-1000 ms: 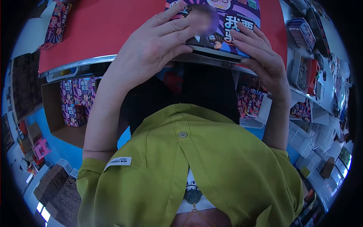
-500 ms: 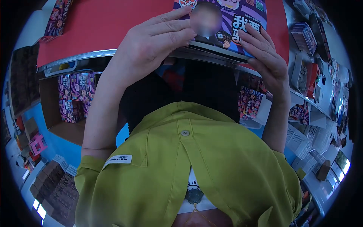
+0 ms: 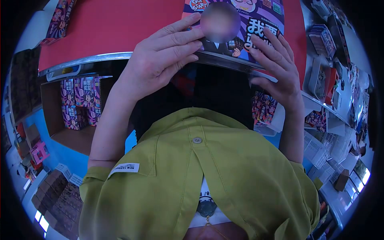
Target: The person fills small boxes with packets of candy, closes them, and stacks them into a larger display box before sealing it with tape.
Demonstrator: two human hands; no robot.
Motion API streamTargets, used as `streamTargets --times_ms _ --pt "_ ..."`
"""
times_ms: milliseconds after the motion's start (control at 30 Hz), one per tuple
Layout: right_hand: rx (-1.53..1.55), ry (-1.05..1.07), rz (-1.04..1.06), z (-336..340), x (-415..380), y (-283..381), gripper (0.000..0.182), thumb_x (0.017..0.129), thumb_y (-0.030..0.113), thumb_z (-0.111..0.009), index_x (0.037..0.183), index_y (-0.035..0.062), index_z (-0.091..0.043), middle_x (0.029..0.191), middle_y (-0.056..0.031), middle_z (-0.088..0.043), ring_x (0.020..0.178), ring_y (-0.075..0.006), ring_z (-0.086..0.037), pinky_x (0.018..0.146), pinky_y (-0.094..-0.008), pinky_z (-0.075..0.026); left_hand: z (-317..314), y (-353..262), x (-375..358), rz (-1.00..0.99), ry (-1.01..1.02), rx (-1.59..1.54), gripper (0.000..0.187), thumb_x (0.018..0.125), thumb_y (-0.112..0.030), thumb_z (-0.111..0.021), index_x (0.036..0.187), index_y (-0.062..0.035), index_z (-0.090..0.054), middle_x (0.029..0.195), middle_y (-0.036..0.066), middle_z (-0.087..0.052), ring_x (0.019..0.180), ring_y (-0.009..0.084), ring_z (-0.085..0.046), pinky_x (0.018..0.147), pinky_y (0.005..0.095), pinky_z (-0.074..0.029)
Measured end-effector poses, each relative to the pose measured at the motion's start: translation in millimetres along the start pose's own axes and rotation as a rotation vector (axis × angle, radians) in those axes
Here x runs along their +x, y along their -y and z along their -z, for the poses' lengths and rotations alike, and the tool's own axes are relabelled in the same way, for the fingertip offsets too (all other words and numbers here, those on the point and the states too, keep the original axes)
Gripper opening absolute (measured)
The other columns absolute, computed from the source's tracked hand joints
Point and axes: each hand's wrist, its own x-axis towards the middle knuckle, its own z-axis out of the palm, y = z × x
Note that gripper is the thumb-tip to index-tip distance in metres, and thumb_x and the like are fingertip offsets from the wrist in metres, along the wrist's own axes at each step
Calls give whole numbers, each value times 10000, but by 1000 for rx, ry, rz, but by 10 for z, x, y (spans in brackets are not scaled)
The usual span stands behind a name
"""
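A purple printed box (image 3: 250, 16) with large white Chinese characters and cartoon pictures lies at the near edge of the red tabletop (image 3: 108, 28). Its far end runs out of view at the top. My left hand (image 3: 162, 56) is at the box's left near corner, fingers stretched out and fingertips touching its printed face. On the right, my right hand (image 3: 278, 68) has its fingers spread over the box's right near part, by the white characters. The right thumb stands apart from the box, below the table edge. Neither hand is wrapped round anything.
An open cardboard carton (image 3: 54, 116) with several small purple boxes (image 3: 83, 92) stands low at left. Another purple package (image 3: 60, 20) lies at the table's far left. Small packs (image 3: 264, 108) sit low at right. A side table (image 3: 340, 92) carries trays, and white baskets (image 3: 318, 148) stand below.
The box has shifted slightly toward me. My right thumb has come away from its near edge and now shows. My left hand has drawn back slightly, its fingers still outstretched.
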Motion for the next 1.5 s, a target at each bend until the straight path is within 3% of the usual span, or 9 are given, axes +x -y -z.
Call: streamTargets --times_ms 233,533,700,800,867,1033,1200,1300,1500 --pt "-401 -197 48 -181 -82 97 506 707 183 -756 1191 188 -609 1290 25 -570 1301 -234 -427 1106 -427 -232 -29 -21 5 -12 -12 61 255 750 27 -673 1004 15 -648 1201 128 -610 1216 323 -509 975 401 -461" --pt "-439 -378 78 -491 191 373 265 728 107 -728 961 12 -645 1091 -114 -658 1093 -254 -605 873 -368 -458 -13 -63 17 14 -58 104 199 792 -18 -654 990 -1 -645 1165 118 -632 1208 317 -522 1033 480 -369" --pt "-361 -147 61 -170 151 338 405 721 183 -750 1075 33 -623 1242 -142 -569 1202 -298 -518 1001 -446 -355 -88 53 132 247 -228 -413 376 857 -122 -613 1214 -39 -530 1299 133 -527 1265 274 -462 1086 459 -288" --pt "-159 -194 -275 -114 -27 185 638 774 220 -725 1349 163 -454 1506 -129 -202 1357 -316 -301 1078 -468 -322 -248 13 254 617 -358 -820 566 862 -137 -573 1367 -61 -328 1373 160 -408 1287 268 -415 1062 421 -335" --pt "50 -276 -299 -242 -119 94 648 752 162 -739 1340 161 -467 1499 -127 -226 1353 -317 -307 1066 -454 -359 -342 -12 297 881 -426 -1090 702 866 -147 -546 1468 -76 -193 1422 179 -329 1302 264 -384 1046 396 -366" --pt "331 -474 -317 -51 -416 -271 690 688 10 -750 1318 141 -499 1471 -124 -317 1344 -291 -332 1036 -393 -438 -687 -175 566 697 -414 -1265 810 820 -177 -598 1464 -49 -123 1397 165 -315 1279 251 -389 1025 381 -388" --pt "156 -322 -432 392 -765 -482 667 697 50 -751 1312 151 -515 1438 -76 -398 1352 -260 -330 1071 -408 -374 -1091 -153 761 653 -286 -994 890 783 -269 -657 1441 -18 -112 1407 204 -276 1319 285 -315 1077 415 -296" --pt "-412 -181 -411 458 -766 -293 621 726 227 -747 1299 137 -526 1381 -40 -480 1366 -228 -314 1096 -424 -250 -917 74 978 493 -345 -568 687 832 -273 -611 1381 -13 -290 1393 198 -319 1303 295 -348 1076 448 -279" --pt "-494 -113 -254 350 -499 -154 509 745 190 -722 1219 86 -568 1330 -49 -525 1300 -226 -420 1076 -413 -302 -830 142 1154 339 -203 -192 605 867 -299 -567 1370 -42 -349 1407 185 -324 1312 304 -344 1086 468 -256"
